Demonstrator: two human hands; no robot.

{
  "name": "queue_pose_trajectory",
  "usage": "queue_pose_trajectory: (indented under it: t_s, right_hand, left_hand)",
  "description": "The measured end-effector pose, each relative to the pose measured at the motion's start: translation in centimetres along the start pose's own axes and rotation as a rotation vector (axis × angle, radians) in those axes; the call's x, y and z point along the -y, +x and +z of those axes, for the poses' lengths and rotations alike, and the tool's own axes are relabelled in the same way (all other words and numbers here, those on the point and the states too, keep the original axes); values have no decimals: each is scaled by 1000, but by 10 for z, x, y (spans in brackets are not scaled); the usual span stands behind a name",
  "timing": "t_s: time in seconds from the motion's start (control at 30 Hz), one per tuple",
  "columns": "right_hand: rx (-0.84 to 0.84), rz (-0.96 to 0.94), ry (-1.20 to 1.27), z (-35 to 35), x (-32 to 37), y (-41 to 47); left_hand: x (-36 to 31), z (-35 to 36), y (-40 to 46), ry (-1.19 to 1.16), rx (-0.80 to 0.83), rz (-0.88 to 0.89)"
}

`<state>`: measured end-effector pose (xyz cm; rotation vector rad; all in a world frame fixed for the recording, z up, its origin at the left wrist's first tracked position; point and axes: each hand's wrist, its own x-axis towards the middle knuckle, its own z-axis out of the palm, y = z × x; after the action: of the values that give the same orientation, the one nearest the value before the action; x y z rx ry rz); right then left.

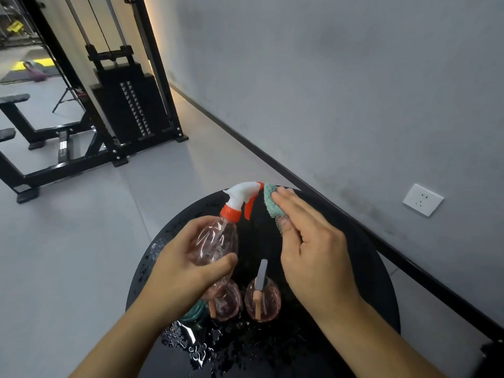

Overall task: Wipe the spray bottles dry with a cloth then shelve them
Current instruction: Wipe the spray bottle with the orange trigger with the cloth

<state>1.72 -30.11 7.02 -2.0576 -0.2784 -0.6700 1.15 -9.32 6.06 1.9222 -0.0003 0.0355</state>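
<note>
My left hand (pixel 182 264) grips a clear pink spray bottle (pixel 215 241) by its body, tilted so its white and orange trigger head (pixel 242 199) points away from me. My right hand (pixel 308 241) pinches a teal cloth (pixel 271 200) between thumb and straight fingers, with the cloth against the orange nozzle tip. Two more pink spray bottles stand on the round black table (pixel 362 268) below my hands: one (pixel 225 300) partly hidden under my left hand, the other (pixel 262 298) seen from above.
Water drops cover the table, thickest along its left and front edge (pixel 191 342). A teal ring-shaped object (pixel 195 313) lies under my left wrist. A grey wall with a socket (pixel 422 199) runs on the right. A black gym machine (pixel 122 105) stands far left.
</note>
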Motion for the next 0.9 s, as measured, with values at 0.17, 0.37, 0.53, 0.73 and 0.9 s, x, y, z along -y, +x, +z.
queue_pose_trajectory:
  t_s: [0.17, 0.37, 0.53, 0.73, 0.9]
  right_hand:
    - [16, 1, 34, -1, -2, 3]
    - [64, 60, 41, -3, -4, 4]
    - [174, -71, 25, 2, 5, -3]
    - [78, 62, 44, -3, -6, 5]
    - [189, -76, 17, 0, 5, -3]
  left_hand:
    - [10, 1, 1, 175, -16, 87]
    - [8, 6, -1, 302, 4, 214]
    - [12, 8, 1, 300, -22, 229]
    - [13, 5, 1, 347, 3, 280]
    - [15, 4, 1, 359, -7, 259]
